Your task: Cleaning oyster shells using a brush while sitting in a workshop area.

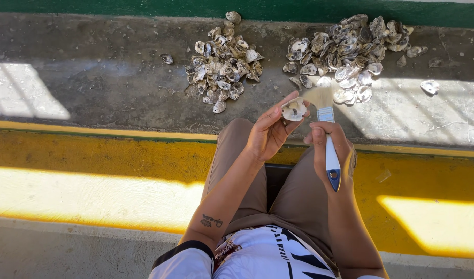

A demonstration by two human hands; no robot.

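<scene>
My left hand (268, 133) holds a single pale oyster shell (294, 109) between thumb and fingertips, above my knees. My right hand (327, 143) grips a paintbrush (327, 135) with a white and blue handle; its light bristles point up, right beside the shell and touching its edge. Both hands are raised over my lap, where I sit in brown trousers.
Two heaps of oyster shells lie on the grey concrete strip ahead: one heap (222, 64) left of centre, a larger heap (348, 51) at the right. A few loose shells (430, 86) lie at far right. A yellow painted band (92, 155) runs under my legs.
</scene>
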